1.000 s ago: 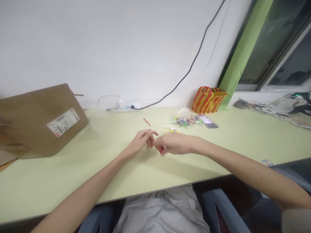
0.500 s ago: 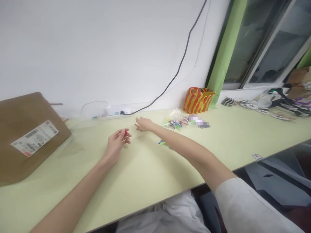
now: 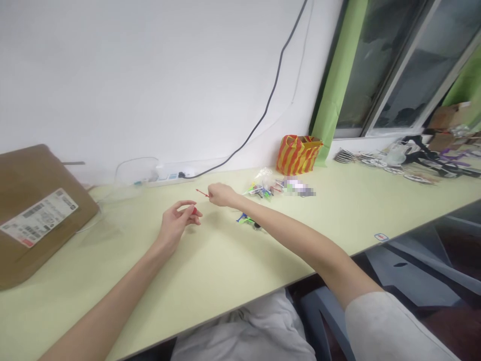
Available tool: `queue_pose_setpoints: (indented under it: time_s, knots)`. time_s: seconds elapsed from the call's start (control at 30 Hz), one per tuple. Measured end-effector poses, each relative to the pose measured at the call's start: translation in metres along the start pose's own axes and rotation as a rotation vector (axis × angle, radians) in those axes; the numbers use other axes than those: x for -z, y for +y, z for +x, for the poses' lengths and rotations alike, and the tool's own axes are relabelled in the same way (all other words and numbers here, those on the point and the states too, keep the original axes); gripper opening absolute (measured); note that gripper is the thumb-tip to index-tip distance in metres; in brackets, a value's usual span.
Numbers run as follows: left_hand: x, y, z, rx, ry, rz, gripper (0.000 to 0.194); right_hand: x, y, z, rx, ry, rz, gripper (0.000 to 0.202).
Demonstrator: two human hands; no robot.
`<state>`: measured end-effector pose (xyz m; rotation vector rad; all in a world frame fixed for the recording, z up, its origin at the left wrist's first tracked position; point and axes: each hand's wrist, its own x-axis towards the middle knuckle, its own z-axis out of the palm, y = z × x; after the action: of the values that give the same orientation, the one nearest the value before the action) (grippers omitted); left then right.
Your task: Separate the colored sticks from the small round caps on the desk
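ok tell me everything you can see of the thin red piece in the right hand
The thin red piece is a slim, straight stick, red along its visible length and plastic by its look, with a slightly wider free tip. The right hand grips its other end, hiding that part. It slants up and leftward in the picture, its free end apart from the left hand. Whether it touches the table cannot be told.

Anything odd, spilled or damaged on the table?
No visible spill or damage. One oddity: right of the heap of small colourful parts, a flat object is pixelated, so I can't identify it. The thin red piece in the right hand looks straight where it shows.
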<state>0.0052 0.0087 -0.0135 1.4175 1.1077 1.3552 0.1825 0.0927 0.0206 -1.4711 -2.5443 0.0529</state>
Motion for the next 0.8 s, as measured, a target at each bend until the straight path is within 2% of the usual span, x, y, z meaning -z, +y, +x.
queue_pose_setpoints:
  time_s: [0.1,0.23,0.33,0.43,0.53,0.67,0.8]
  knots:
    - [-0.002,0.003,-0.002,-0.002,-0.029,0.013,0.044,0.009,-0.003,-0.033,-0.017,0.131,0.116,0.016]
    - [-0.006,0.004,-0.005,-0.003,-0.072,0.032,0.048,0.010,-0.004,-0.070,0.023,0.261,0.290,0.011]
    - [-0.009,0.001,-0.007,0.011,-0.125,0.031,0.056,0.004,-0.006,-0.080,0.071,0.307,0.479,0.011]
    - [-0.014,-0.003,-0.009,0.044,-0.151,0.001,0.064,-0.006,-0.013,-0.082,0.099,0.365,0.617,0.020]
    - [-0.017,-0.006,-0.008,0.046,-0.163,-0.020,0.057,-0.015,-0.024,-0.092,0.116,0.387,0.583,0.028]
    - [-0.016,-0.008,-0.005,0.022,-0.164,0.010,0.045,-0.018,-0.038,-0.111,0.129,0.357,0.481,0.026]
    - [-0.014,-0.006,-0.004,0.024,-0.179,0.069,0.042,-0.016,-0.042,-0.115,0.123,0.339,0.447,0.024]
